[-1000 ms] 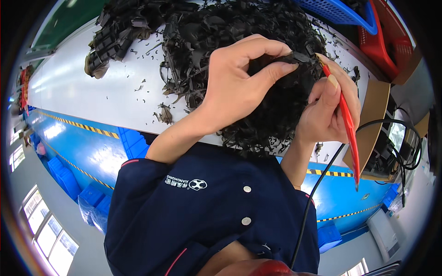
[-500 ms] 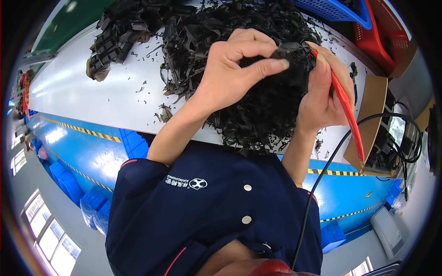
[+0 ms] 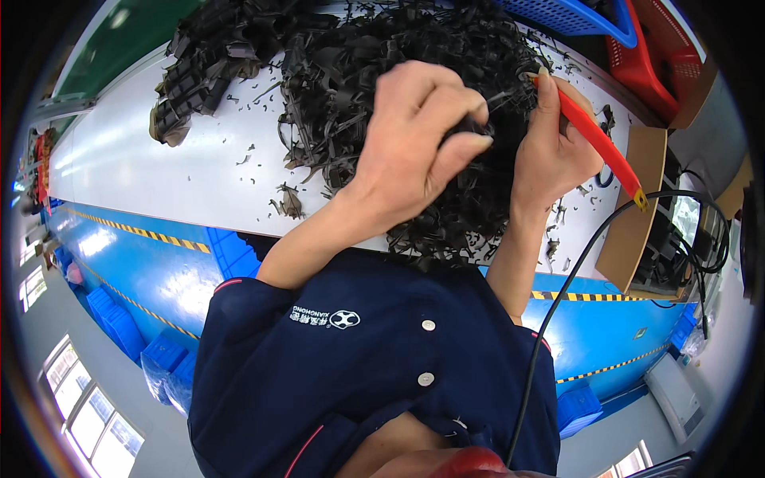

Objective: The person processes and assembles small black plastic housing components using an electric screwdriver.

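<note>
My left hand (image 3: 418,139) is curled above the heap, its thumb and fingers closed on a small black piece (image 3: 476,127) that is mostly hidden. To its right, my right hand (image 3: 552,151) grips a slim, flat red tool (image 3: 599,145) shaped like a utility knife. The tool slants down to the right and ends in a yellowish tip; I cannot make out a blade. Beneath both hands spreads a large heap of thin black scraps and strips (image 3: 327,88), resting on a white worktable (image 3: 159,179).
Dark molded pieces (image 3: 187,88) lie at the far left of the heap. A blue basket (image 3: 574,17) and a red basket (image 3: 637,68) stand at the back right. Nearer on the right is a cardboard box (image 3: 637,231) with dark items. A black cable (image 3: 550,319) runs past my right arm.
My left hand has moved slightly down and its fingers have curled in, away from the right hand. The red tool has turned in my right hand, its rear end rising.
</note>
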Motion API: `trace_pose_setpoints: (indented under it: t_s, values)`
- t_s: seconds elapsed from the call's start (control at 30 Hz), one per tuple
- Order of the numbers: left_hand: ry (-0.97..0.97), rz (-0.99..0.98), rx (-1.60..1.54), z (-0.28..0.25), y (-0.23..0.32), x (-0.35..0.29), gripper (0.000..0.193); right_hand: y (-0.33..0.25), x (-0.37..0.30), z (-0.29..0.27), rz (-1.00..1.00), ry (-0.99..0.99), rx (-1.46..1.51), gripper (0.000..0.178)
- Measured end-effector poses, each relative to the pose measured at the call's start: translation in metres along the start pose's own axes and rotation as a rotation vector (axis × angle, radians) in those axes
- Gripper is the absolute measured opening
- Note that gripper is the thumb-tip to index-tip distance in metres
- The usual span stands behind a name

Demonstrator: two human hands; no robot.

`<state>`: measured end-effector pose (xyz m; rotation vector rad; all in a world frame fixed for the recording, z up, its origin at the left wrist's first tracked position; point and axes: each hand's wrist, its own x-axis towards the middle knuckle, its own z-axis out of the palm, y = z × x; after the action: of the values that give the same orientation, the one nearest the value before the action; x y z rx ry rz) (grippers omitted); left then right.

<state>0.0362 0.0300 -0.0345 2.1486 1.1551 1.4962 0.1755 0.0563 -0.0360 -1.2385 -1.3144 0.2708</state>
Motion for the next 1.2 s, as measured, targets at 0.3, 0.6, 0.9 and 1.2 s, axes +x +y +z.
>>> trace_pose_setpoints:
  t_s: [0.3, 0.6, 0.9, 1.2]
  values:
    - [0.460, -0.119, -0.458, -0.041, -0.001, 0.006, 0.048, 0.031, 0.013, -0.009, -0.054, 0.005, -0.466, 0.015]
    - [0.158, -0.512, -0.930, -0.043, 0.020, 0.006, 0.033, -0.008, 0.013, -0.004, -0.286, -0.093, 0.156, 0.009]
    - [0.008, -0.254, -0.531, -0.047, 0.017, 0.007, 0.029, -0.031, -0.003, -0.016, 0.225, -0.475, 0.954, 0.030]
    - [0.116, -0.217, -0.432, -0.033, 0.015, 0.004, 0.030, -0.037, -0.006, -0.019, 0.411, -0.424, 0.899, 0.029]
